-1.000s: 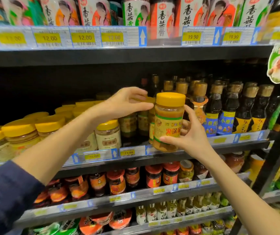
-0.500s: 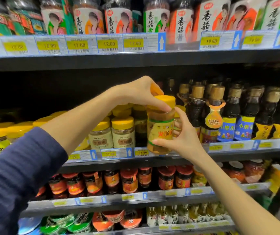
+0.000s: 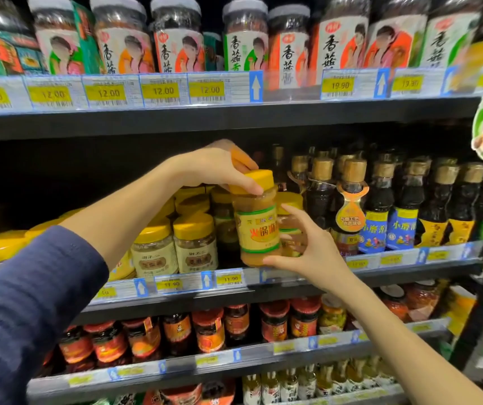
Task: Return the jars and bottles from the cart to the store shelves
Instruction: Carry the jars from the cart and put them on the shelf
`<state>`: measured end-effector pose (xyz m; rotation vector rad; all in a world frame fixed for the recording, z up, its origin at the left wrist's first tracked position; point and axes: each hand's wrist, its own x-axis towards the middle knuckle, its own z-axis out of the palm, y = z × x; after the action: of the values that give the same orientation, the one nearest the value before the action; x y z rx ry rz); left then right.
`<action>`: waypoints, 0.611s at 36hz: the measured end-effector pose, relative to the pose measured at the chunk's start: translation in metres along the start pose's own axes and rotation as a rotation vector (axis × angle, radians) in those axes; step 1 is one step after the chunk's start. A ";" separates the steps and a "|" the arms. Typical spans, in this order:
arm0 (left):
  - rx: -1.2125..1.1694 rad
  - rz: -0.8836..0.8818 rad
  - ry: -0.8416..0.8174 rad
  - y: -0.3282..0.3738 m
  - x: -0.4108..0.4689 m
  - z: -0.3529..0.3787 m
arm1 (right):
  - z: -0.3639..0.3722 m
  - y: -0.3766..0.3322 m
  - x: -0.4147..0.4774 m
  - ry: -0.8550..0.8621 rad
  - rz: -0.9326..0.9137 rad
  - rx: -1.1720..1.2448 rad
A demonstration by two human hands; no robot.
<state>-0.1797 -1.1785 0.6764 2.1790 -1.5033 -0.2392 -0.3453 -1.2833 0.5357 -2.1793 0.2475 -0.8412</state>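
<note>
yellow-lidded jar (image 3: 259,229), navy sleeve (image 3: 29,302)

Yellow-lidded jar (image 3: 259,226) upright at middle shelf (image 3: 292,287) edge. Right hand (image 3: 311,252) grips its lower right side, thumb under the base. Left hand (image 3: 219,168) cups the lid from above. Dark bottles (image 3: 404,206) just right of right hand; pale jars (image 3: 176,244) below left forearm.

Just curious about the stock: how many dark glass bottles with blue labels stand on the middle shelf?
2, side by side at the front of the middle shelf: one blue-labelled dark bottle right of the orange-tagged bottle, the other blue-labelled bottle beside it. More may be hidden behind.
</note>
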 end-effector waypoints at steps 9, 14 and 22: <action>0.012 -0.033 -0.031 -0.026 0.018 0.010 | -0.020 0.030 -0.022 -0.033 0.038 -0.316; 0.055 -0.034 -0.057 -0.040 0.027 0.021 | -0.016 0.047 -0.033 -0.101 0.031 -0.481; 0.102 -0.024 -0.091 -0.054 0.033 0.028 | -0.008 0.067 -0.039 -0.082 -0.095 -0.638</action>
<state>-0.1334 -1.2020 0.6302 2.2953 -1.5718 -0.2789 -0.3740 -1.3170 0.4717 -2.8308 0.4174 -0.7934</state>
